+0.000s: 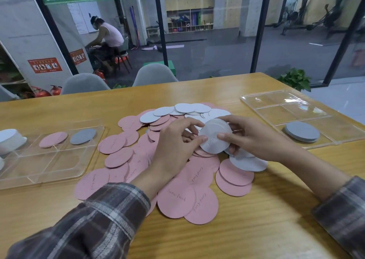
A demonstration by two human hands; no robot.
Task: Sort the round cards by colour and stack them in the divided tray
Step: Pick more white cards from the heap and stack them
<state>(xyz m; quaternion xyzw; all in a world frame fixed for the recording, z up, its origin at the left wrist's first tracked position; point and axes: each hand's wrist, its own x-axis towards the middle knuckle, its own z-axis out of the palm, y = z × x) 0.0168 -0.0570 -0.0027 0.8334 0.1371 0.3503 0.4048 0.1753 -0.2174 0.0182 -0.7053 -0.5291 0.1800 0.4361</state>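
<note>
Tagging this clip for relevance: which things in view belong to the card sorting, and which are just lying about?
In the job: left hand and right hand holding white cards; mixed pile; right tray with grey stack; left tray.
Lying about: chairs; plant; fire extinguishers.

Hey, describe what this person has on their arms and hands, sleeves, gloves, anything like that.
The left hand and the right hand are bare: no gloves, rings or watch show. The left sleeve and the right sleeve are long, checked cloth in grey and dark brown with pale lines, ending in stitched cuffs.
</note>
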